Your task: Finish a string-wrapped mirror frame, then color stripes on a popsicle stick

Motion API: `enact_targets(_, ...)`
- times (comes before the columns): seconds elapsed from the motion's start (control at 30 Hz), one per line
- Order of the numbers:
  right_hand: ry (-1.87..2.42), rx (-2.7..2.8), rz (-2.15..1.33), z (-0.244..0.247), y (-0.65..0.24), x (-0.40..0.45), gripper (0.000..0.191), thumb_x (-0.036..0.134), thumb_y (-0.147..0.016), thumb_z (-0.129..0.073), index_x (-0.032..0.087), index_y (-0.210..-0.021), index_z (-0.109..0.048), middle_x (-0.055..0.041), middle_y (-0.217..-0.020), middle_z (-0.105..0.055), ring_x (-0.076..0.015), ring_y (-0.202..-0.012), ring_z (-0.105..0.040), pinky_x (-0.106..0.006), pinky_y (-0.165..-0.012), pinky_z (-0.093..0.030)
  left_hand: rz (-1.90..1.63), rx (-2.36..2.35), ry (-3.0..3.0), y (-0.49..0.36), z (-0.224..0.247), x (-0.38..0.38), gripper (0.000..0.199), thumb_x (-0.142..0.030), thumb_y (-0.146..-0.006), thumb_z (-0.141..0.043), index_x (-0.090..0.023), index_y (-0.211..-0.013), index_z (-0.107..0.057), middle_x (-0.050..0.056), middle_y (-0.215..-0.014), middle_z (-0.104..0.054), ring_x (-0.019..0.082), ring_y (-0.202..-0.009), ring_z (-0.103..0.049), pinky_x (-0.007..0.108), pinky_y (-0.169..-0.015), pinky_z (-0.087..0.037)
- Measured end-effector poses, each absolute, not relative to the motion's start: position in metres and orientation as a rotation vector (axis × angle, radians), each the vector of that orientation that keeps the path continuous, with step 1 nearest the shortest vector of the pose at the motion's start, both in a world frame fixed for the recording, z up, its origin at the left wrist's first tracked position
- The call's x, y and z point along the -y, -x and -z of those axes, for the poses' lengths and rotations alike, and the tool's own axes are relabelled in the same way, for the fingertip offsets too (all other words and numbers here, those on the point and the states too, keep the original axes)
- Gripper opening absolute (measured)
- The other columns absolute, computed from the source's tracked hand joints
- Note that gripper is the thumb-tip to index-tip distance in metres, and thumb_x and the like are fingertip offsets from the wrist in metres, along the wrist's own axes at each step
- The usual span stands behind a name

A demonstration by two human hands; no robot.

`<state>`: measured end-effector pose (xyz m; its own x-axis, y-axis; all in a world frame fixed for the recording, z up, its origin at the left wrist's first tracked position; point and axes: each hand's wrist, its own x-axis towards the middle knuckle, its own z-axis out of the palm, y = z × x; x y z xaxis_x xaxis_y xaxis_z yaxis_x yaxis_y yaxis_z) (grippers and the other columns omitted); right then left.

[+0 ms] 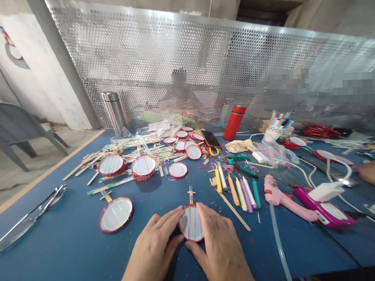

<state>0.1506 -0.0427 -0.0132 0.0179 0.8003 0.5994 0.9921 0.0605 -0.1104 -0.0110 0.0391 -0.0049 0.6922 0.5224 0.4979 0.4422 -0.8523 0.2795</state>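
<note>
A small round white disc [191, 224] with a red rim and strings across its face lies at the front middle of the table. Its short stick neck, with a crosspiece, points away from me. My left hand [162, 239] is curled round the left edge of the disc, and my right hand [218, 242] holds the right edge, fingers on the rim and thumb near the bottom. A similar strung disc [115, 214] lies to the left. Behind it are two thicker ones with necks, a left one [111, 165] and a right one [143, 166].
Wooden sticks [90, 162] and more discs [193, 152] lie farther back. To the right are markers [233, 190], a pink glue gun [282, 198], a purple power strip [327, 209] and cables. Glasses [33, 215] lie left. Another person's hand [373, 174] is at far right.
</note>
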Motion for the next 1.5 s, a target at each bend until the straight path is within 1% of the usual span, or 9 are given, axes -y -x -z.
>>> enact_targets(0.13,1.782,1.826,0.482,0.0142,-0.1507,0.0431,0.046,0.030,-0.093,-0.041,0.006,-0.133,-0.041,-0.0190,-0.115,-0.067,-0.0278,-0.106,-0.065,-0.042,-0.079,-0.053,-0.879,-0.791,-2.758,0.0109,0.0040,-0.0391,0.033,-0.019,-0.089,-0.053,-0.020,-0.123,-0.054,0.006,-0.120,-0.069,0.019,-0.095,-0.069,0.031,-0.075,-0.059)
enact_targets(0.43,1.761,1.834,0.477,0.0124,-0.1525,0.0437,0.049,0.028,-0.090,-0.048,0.009,-0.135,-0.039,-0.0181,-0.116,-0.067,-0.0275,-0.106,-0.065,-0.041,-0.079,-0.053,-0.886,-0.790,-2.738,0.0107,0.0014,-0.0389,0.031,-0.021,-0.091,-0.050,-0.021,-0.122,-0.056,0.006,-0.120,-0.070,0.019,-0.094,-0.070,0.030,-0.074,-0.059)
enact_targets(0.7,1.766,1.845,0.473,0.0127,-0.1521,0.0439,0.050,0.026,-0.089,-0.048,0.007,-0.134,-0.038,-0.0198,-0.116,-0.066,-0.0287,-0.106,-0.065,-0.043,-0.078,-0.054,-0.861,-0.829,-2.691,0.0113,0.0027,-0.0379,0.033,-0.020,-0.090,-0.051,-0.023,-0.122,-0.058,0.006,-0.120,-0.070,0.019,-0.094,-0.070,0.031,-0.077,-0.059)
enact_targets(1.0,1.763,1.823,0.462,0.0104,-0.1516,0.0441,0.046,0.031,-0.096,-0.039,0.007,-0.135,-0.038,-0.0188,-0.113,-0.067,-0.0271,-0.104,-0.066,-0.041,-0.079,-0.054,-0.847,-0.844,-2.692,0.0111,0.0013,-0.0370,0.035,-0.021,-0.089,-0.055,-0.022,-0.123,-0.057,0.006,-0.120,-0.069,0.019,-0.094,-0.069,0.030,-0.077,-0.059)
enact_targets(1.23,1.740,1.787,0.479,0.0098,-0.1526,0.0450,0.051,0.036,-0.097,-0.037,0.008,-0.140,-0.033,-0.0177,-0.110,-0.068,-0.0266,-0.098,-0.067,-0.040,-0.076,-0.055,-0.805,-0.858,-2.700,0.0121,0.0032,-0.0376,0.038,-0.021,-0.087,-0.057,-0.023,-0.125,-0.056,0.006,-0.122,-0.068,0.020,-0.098,-0.069,0.033,-0.080,-0.059)
enact_targets(1.5,1.756,1.779,0.469,0.0102,-0.1532,0.0463,0.055,0.039,-0.098,-0.034,0.006,-0.142,-0.030,-0.0196,-0.109,-0.067,-0.0278,-0.097,-0.068,-0.041,-0.074,-0.057,-0.789,-0.882,-2.708,0.0120,0.0044,-0.0369,0.042,-0.024,-0.086,-0.060,-0.023,-0.127,-0.054,0.007,-0.122,-0.068,0.022,-0.101,-0.068,0.035,-0.082,-0.059)
